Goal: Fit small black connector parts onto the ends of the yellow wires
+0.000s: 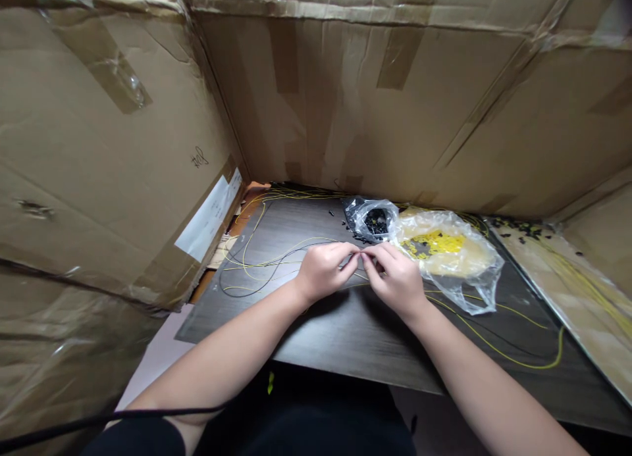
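Over the dark wood-grain board (316, 351), my left hand (320, 270) and my right hand (396, 278) meet fingertip to fingertip. Both are closed in a pinch, thumb against forefinger. Whatever lies between the fingertips is too small and too covered to make out. A thin black wire (241, 295) loops on the board left of my left hand, and thin yellow wires (245, 265) lie around it. Beyond my right hand sits a clear plastic bag with small yellow parts (444, 242). Beside it, a smaller clear bag holds small black parts (376, 221).
Cardboard walls (316, 114) enclose the board at the back and sides. More yellow wire (523, 364) curves over the right part of the board. Loose black parts (523, 228) lie at the far right on a light cardboard surface (557, 291). A black cord (99, 420) crosses my left forearm.
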Action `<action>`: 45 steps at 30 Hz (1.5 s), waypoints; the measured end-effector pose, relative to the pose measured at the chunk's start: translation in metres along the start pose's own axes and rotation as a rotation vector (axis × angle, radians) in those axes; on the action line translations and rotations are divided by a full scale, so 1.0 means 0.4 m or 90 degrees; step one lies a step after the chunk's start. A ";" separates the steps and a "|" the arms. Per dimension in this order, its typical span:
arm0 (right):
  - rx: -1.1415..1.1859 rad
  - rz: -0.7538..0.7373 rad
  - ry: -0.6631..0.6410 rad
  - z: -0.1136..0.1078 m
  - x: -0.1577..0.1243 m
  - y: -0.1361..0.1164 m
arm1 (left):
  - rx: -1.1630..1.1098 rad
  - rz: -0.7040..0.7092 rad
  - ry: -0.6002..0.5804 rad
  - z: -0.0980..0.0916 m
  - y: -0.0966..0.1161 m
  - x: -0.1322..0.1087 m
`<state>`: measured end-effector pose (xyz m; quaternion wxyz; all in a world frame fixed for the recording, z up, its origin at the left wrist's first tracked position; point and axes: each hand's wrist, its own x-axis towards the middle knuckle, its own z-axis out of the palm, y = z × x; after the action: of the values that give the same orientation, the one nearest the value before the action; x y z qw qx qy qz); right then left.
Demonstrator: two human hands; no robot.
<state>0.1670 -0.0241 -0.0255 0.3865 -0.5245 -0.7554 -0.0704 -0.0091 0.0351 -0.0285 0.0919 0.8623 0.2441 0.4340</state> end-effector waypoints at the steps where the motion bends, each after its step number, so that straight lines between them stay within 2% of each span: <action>1: -0.034 -0.004 0.009 0.000 -0.002 -0.001 | 0.003 -0.001 -0.001 0.000 0.001 -0.001; 6: -0.206 -0.047 0.038 -0.003 -0.004 -0.021 | 0.026 0.001 -0.003 0.000 0.001 -0.002; 11: -0.229 -0.052 0.053 -0.006 -0.010 -0.042 | 0.057 -0.003 0.019 -0.002 0.001 -0.003; 16: -0.271 -0.107 0.031 0.000 -0.020 -0.044 | 0.074 -0.009 0.037 -0.002 0.001 -0.002; 23: -0.164 -0.082 -0.045 0.014 -0.036 -0.038 | 0.089 0.016 0.051 0.000 0.000 -0.004; 28: -0.090 -0.080 -0.034 0.012 -0.045 -0.040 | 0.101 0.052 0.068 0.002 0.004 -0.012; 34: -0.073 -0.099 -0.020 0.015 -0.053 -0.043 | 0.107 0.080 0.079 -0.002 0.005 -0.014; 38: 0.041 -0.015 -0.016 -0.013 -0.036 -0.032 | 0.072 0.072 0.101 -0.010 0.008 -0.008; 42: 0.220 0.166 0.007 -0.063 -0.016 -0.020 | 0.057 0.095 0.118 -0.017 0.020 -0.006; 45: 0.397 0.281 -0.019 -0.081 -0.014 -0.023 | 0.071 0.124 0.128 -0.021 0.032 -0.005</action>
<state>0.1764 -0.0488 -0.0041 0.5223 -0.5328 -0.6150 0.2552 -0.0125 0.0227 -0.0201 -0.0239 0.8379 0.1909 0.5108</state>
